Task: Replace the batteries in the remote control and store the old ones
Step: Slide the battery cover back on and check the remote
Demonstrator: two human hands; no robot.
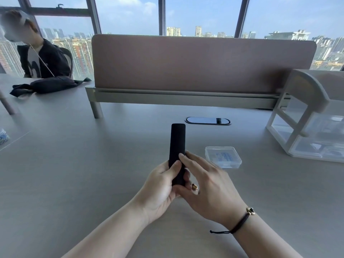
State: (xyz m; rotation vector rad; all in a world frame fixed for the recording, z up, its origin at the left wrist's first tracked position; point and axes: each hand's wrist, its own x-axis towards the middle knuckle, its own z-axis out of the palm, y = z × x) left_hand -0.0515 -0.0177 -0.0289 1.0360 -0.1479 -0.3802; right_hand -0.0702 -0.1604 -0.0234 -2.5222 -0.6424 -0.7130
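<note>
The black remote control (177, 146) stands nearly upright above the counter (74, 174), its lower end wrapped in the left hand (160, 185), whose grip is closed around the body with the thumb pressed on the facing side; the right hand (206, 187) closes on the same end from the other side, fingertips on the edge, probably to steady it while the cover is slid or seated; a small gold-coloured piece (194, 187) shows by the right fingers, and I cannot tell what it is; just to the right lies a shut clear plastic box (223, 157), likely for batteries; further right stands a drawer unit (307, 127); the counter around is bare, with ample room.
</note>
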